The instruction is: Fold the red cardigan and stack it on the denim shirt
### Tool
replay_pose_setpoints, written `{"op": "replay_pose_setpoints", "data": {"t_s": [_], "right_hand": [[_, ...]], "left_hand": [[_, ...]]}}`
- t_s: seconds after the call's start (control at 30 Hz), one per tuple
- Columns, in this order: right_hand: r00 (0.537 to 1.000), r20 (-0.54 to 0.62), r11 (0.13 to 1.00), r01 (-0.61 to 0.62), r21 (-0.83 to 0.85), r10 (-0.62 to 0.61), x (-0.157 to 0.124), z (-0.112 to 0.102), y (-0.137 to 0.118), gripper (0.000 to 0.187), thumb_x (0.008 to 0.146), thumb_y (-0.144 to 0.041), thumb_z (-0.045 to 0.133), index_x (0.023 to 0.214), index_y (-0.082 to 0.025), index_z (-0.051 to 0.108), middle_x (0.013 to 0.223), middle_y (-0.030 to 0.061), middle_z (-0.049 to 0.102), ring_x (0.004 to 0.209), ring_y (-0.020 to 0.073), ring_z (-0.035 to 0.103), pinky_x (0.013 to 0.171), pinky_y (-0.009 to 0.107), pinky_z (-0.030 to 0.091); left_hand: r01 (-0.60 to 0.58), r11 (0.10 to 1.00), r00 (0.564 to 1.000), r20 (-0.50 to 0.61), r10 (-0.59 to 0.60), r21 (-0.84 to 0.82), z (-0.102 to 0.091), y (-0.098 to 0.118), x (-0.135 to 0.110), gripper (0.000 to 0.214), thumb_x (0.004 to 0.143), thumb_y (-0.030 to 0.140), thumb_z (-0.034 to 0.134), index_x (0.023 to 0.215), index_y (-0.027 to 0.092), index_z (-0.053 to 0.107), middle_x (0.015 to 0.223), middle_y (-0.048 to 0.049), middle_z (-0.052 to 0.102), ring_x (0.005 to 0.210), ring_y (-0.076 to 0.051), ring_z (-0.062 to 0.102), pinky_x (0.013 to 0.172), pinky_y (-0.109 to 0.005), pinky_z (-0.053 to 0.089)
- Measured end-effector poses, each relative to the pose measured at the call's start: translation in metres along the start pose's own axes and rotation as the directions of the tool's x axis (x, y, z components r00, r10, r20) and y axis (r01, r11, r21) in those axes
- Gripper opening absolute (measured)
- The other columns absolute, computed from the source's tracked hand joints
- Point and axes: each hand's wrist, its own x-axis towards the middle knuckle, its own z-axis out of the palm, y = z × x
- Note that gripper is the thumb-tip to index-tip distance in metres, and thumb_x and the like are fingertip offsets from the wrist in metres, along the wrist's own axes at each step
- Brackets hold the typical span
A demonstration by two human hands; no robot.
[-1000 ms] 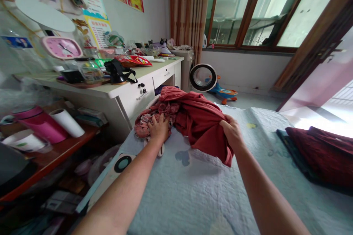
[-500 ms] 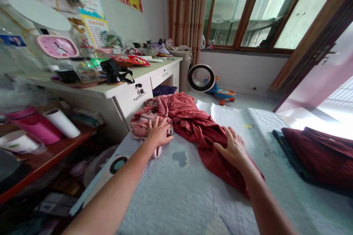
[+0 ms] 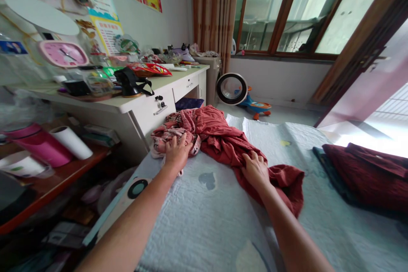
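Observation:
A dark red garment (image 3: 219, 134) lies crumpled and stretched across the bed, its loose end (image 3: 288, 182) folded over toward the right. On its upper part rests my right hand (image 3: 256, 171), fingers apart and slightly bent against the cloth. To the left, my left hand (image 3: 178, 153) lies on a bunched pink patterned cloth (image 3: 162, 138), with its fingers spread. The patterned cloth touches the red garment at the far side. What is under both palms is hidden.
A light blue bed sheet (image 3: 207, 221) spreads beneath. At right sits a folded dark red and green stack (image 3: 366, 174). A white desk (image 3: 127, 104) with a pink clock (image 3: 63, 54) stands at left, above a shelf holding a pink bottle (image 3: 41, 144). Beyond the bed is a blue ride-on toy (image 3: 255, 105).
My right hand has shifted left and slightly inward along the red garment, whose lower end has bunched and swung to the right. My left hand has moved slightly left on the patterned cloth.

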Motion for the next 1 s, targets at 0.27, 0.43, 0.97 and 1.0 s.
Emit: {"op": "replay_pose_setpoints", "data": {"t_s": [0.27, 0.43, 0.97, 1.0], "right_hand": [[0.970, -0.242, 0.892, 0.105, 0.440, 0.005, 0.008, -0.013, 0.016, 0.029, 0.085, -0.027, 0.044, 0.104, -0.022, 0.065, 0.107, 0.0066, 0.067, 0.101, 0.0233, 0.059, 0.090, 0.037, 0.045], [0.927, -0.339, 0.757, 0.106, 0.645, 0.159, -0.005, -0.029, 0.029, 0.034, 0.081, -0.037, 0.049, 0.107, -0.021, 0.065, 0.104, 0.0059, 0.069, 0.094, 0.0230, 0.062, 0.090, 0.038, 0.046], [0.913, -0.370, 0.760, 0.117, 0.639, 0.171, -0.026, -0.018, 0.040, 0.027, 0.081, -0.032, 0.051, 0.103, -0.024, 0.066, 0.107, 0.0040, 0.068, 0.101, 0.0221, 0.061, 0.093, 0.037, 0.045], [0.911, -0.387, 0.775, 0.144, 0.616, 0.138, -0.027, -0.019, 0.037, 0.027, 0.081, -0.030, 0.050, 0.102, -0.024, 0.066, 0.109, 0.0044, 0.067, 0.103, 0.0219, 0.061, 0.094, 0.036, 0.045]], "left_hand": [[0.023, 0.999, 1.000, 0.004, -0.023, 0.022, 0.002, -0.022, -0.008, 0.042, 0.083, 0.013, 0.046, 0.113, 0.033, 0.068, 0.152, -0.0035, 0.039, 0.139, -0.039, 0.026, 0.108, -0.068, 0.015], [0.023, 1.000, 1.000, 0.000, -0.023, -0.019, -0.009, 0.003, -0.014, 0.046, 0.071, 0.015, 0.058, 0.115, 0.027, 0.065, 0.155, -0.0088, 0.032, 0.143, -0.042, 0.015, 0.109, -0.071, 0.008], [-0.153, 0.983, 0.986, -0.082, 0.145, -0.097, -0.007, 0.081, 0.032, 0.084, 0.070, 0.027, 0.074, 0.145, 0.021, 0.036, 0.148, -0.0183, 0.039, 0.139, -0.038, 0.027, 0.108, -0.052, 0.026], [-0.230, 0.969, 0.970, -0.100, 0.221, -0.089, -0.007, 0.087, 0.033, 0.086, 0.069, 0.025, 0.074, 0.146, 0.026, 0.034, 0.155, -0.0143, 0.029, 0.140, -0.037, 0.025, 0.109, -0.050, 0.026]]}}
